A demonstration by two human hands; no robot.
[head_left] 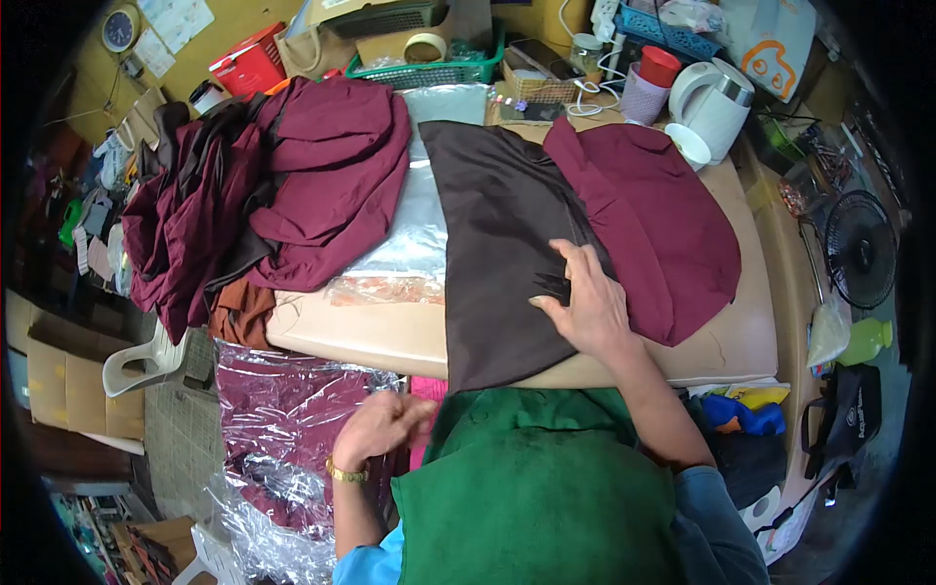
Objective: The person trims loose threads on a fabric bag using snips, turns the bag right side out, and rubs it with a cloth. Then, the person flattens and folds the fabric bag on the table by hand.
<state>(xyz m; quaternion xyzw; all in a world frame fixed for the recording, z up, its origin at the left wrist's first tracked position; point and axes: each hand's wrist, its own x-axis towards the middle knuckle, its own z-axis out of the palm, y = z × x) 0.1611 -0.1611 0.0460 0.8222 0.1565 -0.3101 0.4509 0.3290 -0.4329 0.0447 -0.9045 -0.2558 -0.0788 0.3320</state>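
Observation:
My right hand (590,307) is over a dark brown piece of cloth (497,244), thumb and fingers spread, with finger shadows falling on the fabric. Whether the fingertips touch the cloth I cannot tell. The brown cloth lies mostly flat, reaching the table's front edge, and meets a folded maroon cloth (663,224) on its right. My left hand (385,429), with a gold-coloured watch at the wrist, hangs in front of the table edge. Its fingers are loosely bent and apart, and nothing shows in them. Below it are maroon fabric in clear plastic (283,400) and something pink (427,390).
A heap of maroon and dark cloth (322,175) covers the table's left. Clear plastic packets (400,234) lie beside it. Along the back stand a green basket (478,70), a mug (690,146) and a white kettle (717,107). A black fan (860,249) is far right.

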